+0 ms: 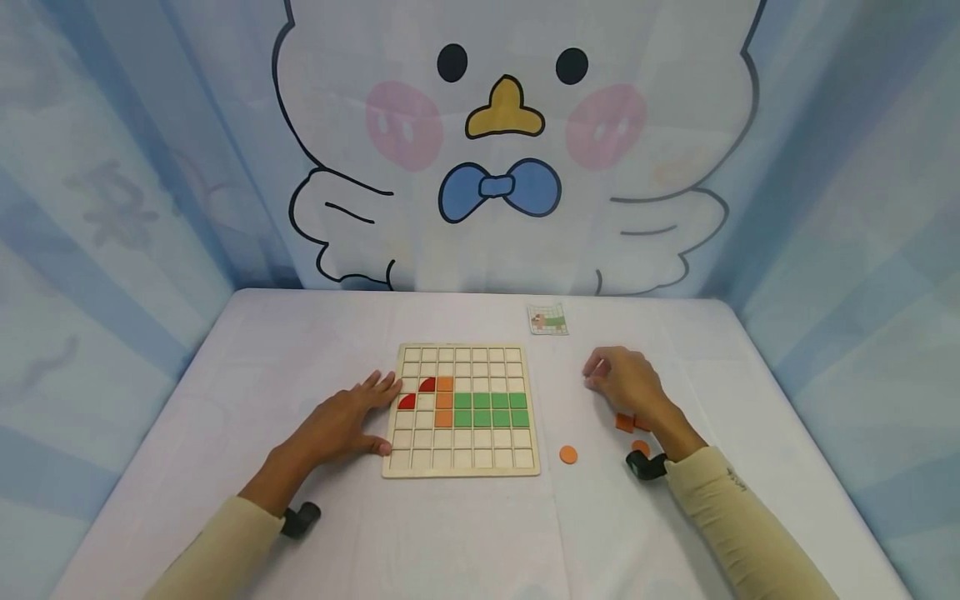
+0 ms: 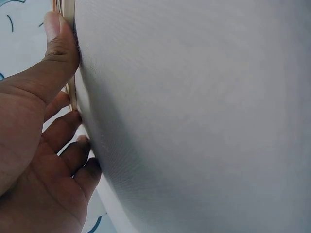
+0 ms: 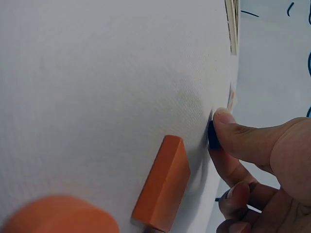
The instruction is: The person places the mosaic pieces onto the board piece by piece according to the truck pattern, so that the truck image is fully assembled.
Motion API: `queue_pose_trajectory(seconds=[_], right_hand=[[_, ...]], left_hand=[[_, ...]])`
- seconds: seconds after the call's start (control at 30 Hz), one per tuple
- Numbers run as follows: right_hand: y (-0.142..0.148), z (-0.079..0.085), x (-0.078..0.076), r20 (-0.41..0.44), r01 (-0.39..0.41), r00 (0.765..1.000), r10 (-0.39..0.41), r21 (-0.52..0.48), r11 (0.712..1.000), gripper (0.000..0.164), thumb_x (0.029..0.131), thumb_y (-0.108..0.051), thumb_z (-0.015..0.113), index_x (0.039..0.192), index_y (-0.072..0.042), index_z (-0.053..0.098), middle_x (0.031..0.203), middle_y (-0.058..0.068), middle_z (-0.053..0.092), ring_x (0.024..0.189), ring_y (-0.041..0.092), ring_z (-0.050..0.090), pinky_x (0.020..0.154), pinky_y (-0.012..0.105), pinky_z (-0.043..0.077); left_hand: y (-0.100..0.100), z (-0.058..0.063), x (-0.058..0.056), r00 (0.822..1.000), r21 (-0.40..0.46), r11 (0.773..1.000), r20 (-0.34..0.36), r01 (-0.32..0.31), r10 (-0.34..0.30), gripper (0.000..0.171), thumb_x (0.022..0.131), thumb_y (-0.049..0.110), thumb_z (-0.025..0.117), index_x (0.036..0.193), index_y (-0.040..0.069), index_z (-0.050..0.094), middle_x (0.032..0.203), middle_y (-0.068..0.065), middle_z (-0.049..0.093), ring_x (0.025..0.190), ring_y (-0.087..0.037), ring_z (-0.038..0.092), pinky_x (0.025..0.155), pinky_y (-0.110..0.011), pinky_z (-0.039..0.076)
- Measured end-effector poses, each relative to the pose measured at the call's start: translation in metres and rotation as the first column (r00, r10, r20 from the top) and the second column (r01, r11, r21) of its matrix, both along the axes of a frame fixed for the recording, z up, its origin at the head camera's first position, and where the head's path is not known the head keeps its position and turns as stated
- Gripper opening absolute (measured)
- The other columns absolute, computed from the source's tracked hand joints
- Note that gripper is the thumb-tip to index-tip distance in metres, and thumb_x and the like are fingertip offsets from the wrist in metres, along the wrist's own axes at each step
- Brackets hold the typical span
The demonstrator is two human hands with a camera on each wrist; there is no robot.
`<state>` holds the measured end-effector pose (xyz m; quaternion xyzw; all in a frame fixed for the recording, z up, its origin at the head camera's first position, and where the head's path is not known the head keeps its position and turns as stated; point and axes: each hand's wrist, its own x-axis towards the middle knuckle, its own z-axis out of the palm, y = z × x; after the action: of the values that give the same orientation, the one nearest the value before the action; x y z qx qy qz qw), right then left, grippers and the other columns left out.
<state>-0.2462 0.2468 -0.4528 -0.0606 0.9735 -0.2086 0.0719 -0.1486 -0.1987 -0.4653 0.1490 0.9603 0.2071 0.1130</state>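
My left hand (image 1: 347,423) rests at the left edge of a wooden grid board (image 1: 465,460), with fingers spread and the thumb on its lower left side. In the left wrist view the thumb and fingertips touch the board's rim (image 2: 69,14). Red quarter-round pieces (image 1: 427,385), a column of orange squares (image 1: 444,400) and two rows of green squares (image 1: 491,409) sit in the grid. Right of the board, my right hand (image 1: 626,379) pinches a small dark blue piece (image 3: 213,135) between thumb and index finger, low over the table.
Orange square pieces (image 1: 624,422) and an orange round piece (image 1: 641,448) lie by the right wrist. Another orange disc (image 1: 568,455) lies close to the board's lower right corner. Behind the board is a small picture card (image 1: 548,320). Printed curtains (image 1: 495,250) surround the white table (image 1: 315,342).
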Motion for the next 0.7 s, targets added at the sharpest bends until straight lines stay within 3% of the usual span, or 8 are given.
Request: queue_pose_trajectory(seconds=[0.17, 0.4, 0.7], right_hand=[[0.0, -0.001, 0.0, -0.023, -0.024, 0.999, 0.023, -0.024, 0.999, 0.013, 0.095, -0.02, 0.082, 0.101, -0.017, 0.071, 0.097, 0.008, 0.072, 0.082, 0.026, 0.062, 0.068, 0.033, 0.05], [-0.007, 0.001, 0.003, -0.004, -0.015, 1.0, 0.015, -0.141, 0.99, 0.006, 0.096, -0.017, 0.079, 0.1, -0.016, 0.075, 0.093, 0.006, 0.071, 0.09, 0.025, 0.06, 0.077, 0.034, 0.046], [-0.026, 0.007, 0.006, -0.03, -0.051, 0.999, 0.046, -0.228, 0.972, 0.009, 0.091, -0.017, 0.085, 0.093, -0.015, 0.077, 0.085, 0.002, 0.076, 0.078, 0.02, 0.059, 0.069, 0.03, 0.044]], left_hand=[[0.0, -0.001, -0.001, 1.0, 0.0, 1.0, -0.006, 0.005, -0.005, 0.107, 0.078, 0.041, 0.091, 0.166, 0.014, 0.037, 0.173, -0.015, 0.033, 0.161, -0.046, 0.028, 0.123, -0.072, 0.031], [0.0, 0.0, -0.002, 1.0, 0.001, 1.0, 0.011, -0.006, 0.006, 0.107, 0.078, 0.038, 0.092, 0.166, 0.014, 0.036, 0.174, -0.014, 0.031, 0.162, -0.044, 0.025, 0.124, -0.071, 0.03], [0.0, -0.001, -0.002, 1.0, 0.0, 1.0, 0.005, -0.001, 0.001, 0.107, 0.078, 0.039, 0.092, 0.166, 0.014, 0.037, 0.174, -0.014, 0.032, 0.162, -0.045, 0.026, 0.124, -0.072, 0.031]])
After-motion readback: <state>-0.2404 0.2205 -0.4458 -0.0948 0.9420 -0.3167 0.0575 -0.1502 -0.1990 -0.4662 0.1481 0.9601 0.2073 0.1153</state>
